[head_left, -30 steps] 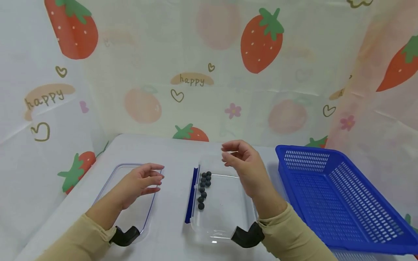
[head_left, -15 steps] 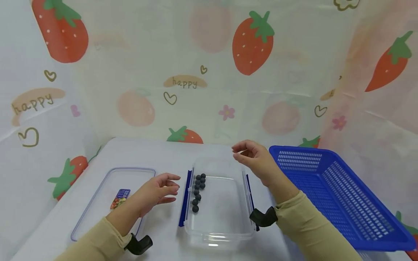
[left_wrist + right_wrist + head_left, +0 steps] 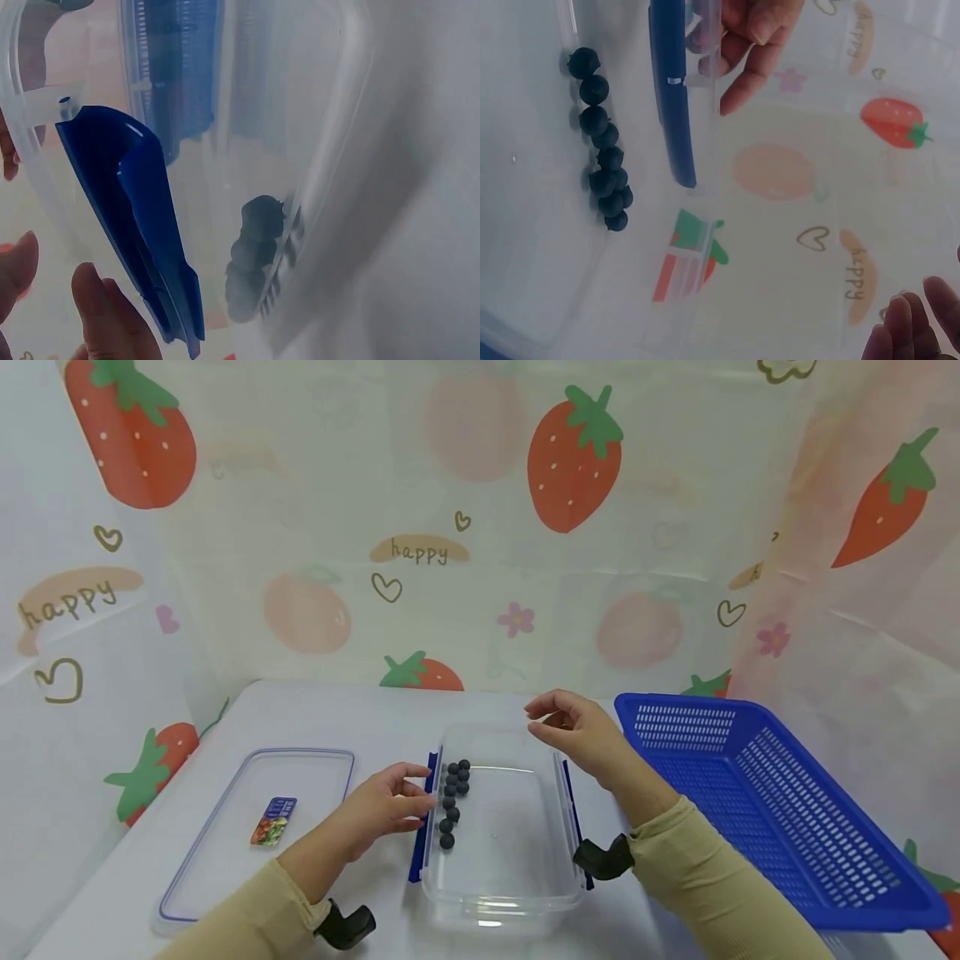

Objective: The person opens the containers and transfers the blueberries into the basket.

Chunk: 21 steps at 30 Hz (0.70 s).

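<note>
A clear plastic box (image 3: 510, 852) stands uncovered on the table, its blue side latches hanging outward. Several blueberries (image 3: 594, 120) lie in a row along its left inner wall. My left hand (image 3: 386, 806) is at the box's left rim, its bent, spread fingers beside the left latch (image 3: 154, 217) and nothing between them. Over the far right corner of the box hovers my right hand (image 3: 581, 739), with loosely bent fingers and nothing held. Its fingertips (image 3: 900, 322) show at the lower right of the right wrist view, apart from the box.
To the left, a clear lid (image 3: 202, 852) with a blue seal lies on the table; a small colourful label (image 3: 273, 821) shows on it. A large blue mesh basket (image 3: 757, 777) stands at the right. Strawberry-printed cloth (image 3: 450, 627) hangs behind.
My left hand has moved right, from over the lid to the box's left rim, uncovering the label. My right hand has shifted slightly right relative to the box. The head view has turned a little.
</note>
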Each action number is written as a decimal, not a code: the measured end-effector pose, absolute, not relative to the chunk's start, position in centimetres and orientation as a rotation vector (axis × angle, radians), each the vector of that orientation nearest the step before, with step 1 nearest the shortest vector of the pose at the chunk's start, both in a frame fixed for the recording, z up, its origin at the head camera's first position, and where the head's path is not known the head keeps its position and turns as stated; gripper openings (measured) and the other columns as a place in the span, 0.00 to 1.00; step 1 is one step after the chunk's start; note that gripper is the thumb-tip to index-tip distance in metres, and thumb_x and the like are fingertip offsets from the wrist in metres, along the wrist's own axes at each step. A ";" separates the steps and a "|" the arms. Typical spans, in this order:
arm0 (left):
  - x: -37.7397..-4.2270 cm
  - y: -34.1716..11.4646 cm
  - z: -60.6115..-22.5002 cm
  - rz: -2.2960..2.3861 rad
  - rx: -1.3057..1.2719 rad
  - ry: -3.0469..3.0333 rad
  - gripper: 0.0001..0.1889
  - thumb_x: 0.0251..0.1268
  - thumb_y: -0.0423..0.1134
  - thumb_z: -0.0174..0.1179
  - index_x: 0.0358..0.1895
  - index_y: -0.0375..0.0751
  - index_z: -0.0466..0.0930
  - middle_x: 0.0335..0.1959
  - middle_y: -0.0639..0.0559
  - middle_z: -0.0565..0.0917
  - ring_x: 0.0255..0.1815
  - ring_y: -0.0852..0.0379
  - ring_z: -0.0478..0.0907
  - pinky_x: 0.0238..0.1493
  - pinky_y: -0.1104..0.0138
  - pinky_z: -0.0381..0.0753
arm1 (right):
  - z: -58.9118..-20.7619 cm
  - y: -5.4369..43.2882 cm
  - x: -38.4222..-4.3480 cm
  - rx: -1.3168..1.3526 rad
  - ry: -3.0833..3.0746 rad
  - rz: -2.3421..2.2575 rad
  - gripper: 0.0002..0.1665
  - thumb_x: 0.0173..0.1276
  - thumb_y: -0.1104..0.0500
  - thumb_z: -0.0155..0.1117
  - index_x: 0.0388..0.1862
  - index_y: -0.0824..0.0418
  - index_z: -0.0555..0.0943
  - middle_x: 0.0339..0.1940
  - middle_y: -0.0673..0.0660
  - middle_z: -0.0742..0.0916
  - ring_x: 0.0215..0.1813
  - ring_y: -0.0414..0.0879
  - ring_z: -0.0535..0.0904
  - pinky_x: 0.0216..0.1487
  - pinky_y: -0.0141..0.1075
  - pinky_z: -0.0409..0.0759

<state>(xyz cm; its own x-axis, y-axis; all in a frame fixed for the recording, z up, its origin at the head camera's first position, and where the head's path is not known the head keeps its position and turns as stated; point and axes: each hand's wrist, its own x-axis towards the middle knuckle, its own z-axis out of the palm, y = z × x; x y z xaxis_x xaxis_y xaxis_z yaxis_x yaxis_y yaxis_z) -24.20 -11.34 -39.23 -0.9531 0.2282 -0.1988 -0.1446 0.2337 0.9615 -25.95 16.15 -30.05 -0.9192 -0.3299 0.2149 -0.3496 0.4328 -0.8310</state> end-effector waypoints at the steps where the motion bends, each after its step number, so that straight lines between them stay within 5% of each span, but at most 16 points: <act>1: -24.3 -11.2 -39.3 1.768 0.069 2.224 0.28 0.54 0.40 0.65 0.59 0.42 0.67 0.39 0.44 0.76 0.38 0.54 0.79 0.44 0.59 0.80 | -30.1 16.2 -26.0 0.629 -2.643 1.538 0.15 0.63 0.58 0.60 0.49 0.60 0.75 0.44 0.56 0.80 0.44 0.48 0.77 0.46 0.37 0.78; 21: -24.0 -10.2 -39.7 1.762 -0.042 2.180 0.32 0.50 0.41 0.67 0.60 0.44 0.65 0.35 0.45 0.77 0.32 0.54 0.77 0.37 0.65 0.82 | -30.8 13.8 -29.8 0.568 -2.705 1.512 0.13 0.62 0.58 0.62 0.46 0.57 0.78 0.41 0.54 0.81 0.44 0.46 0.77 0.48 0.38 0.78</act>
